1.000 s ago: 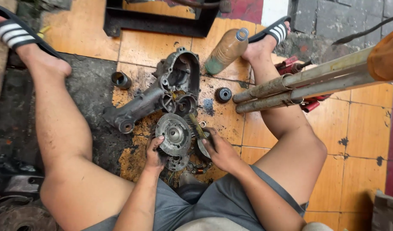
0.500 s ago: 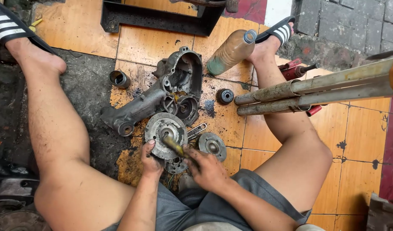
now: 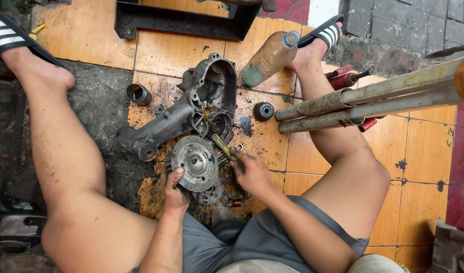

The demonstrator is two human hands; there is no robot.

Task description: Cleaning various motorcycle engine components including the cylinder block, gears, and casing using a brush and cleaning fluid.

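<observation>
The left hand (image 3: pixel 175 189) gripped the rim of the round metal disc (image 3: pixel 195 163) on the floor beside the engine casing (image 3: pixel 191 108); the right hand (image 3: pixel 250 172) closed around a small brass-coloured tool (image 3: pixel 223 147) just beside it

Small parts (image 3: pixel 227 194) under the right hand (image 3: pixel 252 174) indistinct; pipes (image 3: pixel 368 103) cut off at right edge.

flywheel (image 3: pixel 195 163): dull grey metal | floor tiles (image 3: pixel 424 146): glazed, perhaps ceramic
</observation>
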